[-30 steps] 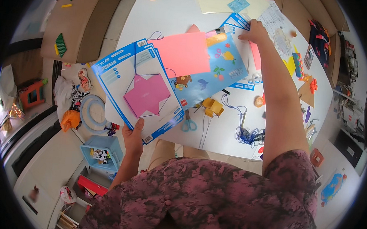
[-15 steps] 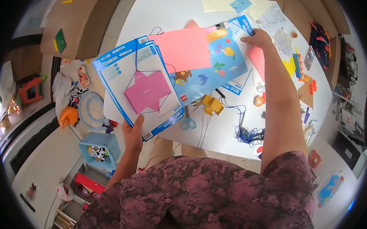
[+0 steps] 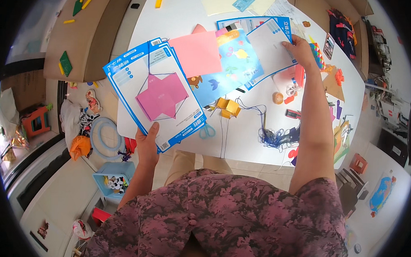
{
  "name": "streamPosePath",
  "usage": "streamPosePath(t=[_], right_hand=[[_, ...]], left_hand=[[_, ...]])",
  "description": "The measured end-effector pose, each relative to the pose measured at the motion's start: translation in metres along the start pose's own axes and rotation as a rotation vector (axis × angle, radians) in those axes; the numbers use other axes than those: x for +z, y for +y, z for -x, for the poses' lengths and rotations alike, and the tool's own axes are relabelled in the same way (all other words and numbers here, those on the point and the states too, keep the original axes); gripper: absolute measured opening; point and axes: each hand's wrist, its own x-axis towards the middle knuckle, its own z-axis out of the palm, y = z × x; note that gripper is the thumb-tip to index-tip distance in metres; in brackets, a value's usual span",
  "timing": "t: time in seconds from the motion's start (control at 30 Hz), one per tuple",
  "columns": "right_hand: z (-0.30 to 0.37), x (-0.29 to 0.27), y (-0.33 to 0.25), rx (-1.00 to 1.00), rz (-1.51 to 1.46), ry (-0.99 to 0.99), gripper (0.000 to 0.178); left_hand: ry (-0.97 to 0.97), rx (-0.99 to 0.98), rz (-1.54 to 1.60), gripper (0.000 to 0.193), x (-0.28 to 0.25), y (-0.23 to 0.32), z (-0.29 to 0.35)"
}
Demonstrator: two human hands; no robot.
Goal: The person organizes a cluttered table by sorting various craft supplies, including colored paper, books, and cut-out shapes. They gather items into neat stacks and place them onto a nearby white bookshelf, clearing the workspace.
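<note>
My left hand (image 3: 147, 144) grips a stack of blue-bordered cards (image 3: 171, 141) by the near edge, thumb on top. A magenta folded-paper net (image 3: 162, 96) with dark string lies on the top card. At the far right, my right hand (image 3: 301, 51) pinches the edge of another blue-bordered white card (image 3: 272, 45), tilted over the table. Between the two hands lie a pink paper sheet (image 3: 197, 53) and a light-blue illustrated sheet (image 3: 237, 73), partly overlapped by the cards. Nearer me is a golden folded-paper shape (image 3: 228, 108) with strings.
Tangled dark-blue string (image 3: 277, 138) lies near the table's front edge. Light-blue scissors (image 3: 207, 131) rest partly under the left stack. Paper scraps and a phone (image 3: 329, 46) are on the right side. A blue bin (image 3: 113, 179) with toys stands on the floor at left.
My right hand has drawn the white card out to the right, exposing more of its face. The pink and light-blue sheets sit slightly further left. My left hand still holds its stack.
</note>
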Motion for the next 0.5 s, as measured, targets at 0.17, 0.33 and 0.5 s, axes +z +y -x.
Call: streamPosePath(t=[0.17, 0.33, 0.5], right_hand=[[0.038, -0.02, 0.015, 0.001, -0.02, 0.156, 0.028], [0.086, -0.052, 0.019, 0.037, -0.272, 0.308, 0.027], [0.132, -0.058, 0.045, 0.093, -0.482, 0.375, 0.025]], left_hand=[[-0.093, 0.053, -0.03, 0.029, -0.004, 0.006, 0.009], [-0.117, 0.126, -0.066, 0.028, -0.003, 0.014, 0.014], [-0.204, 0.124, -0.109, 0.028, -0.002, 0.024, 0.017]])
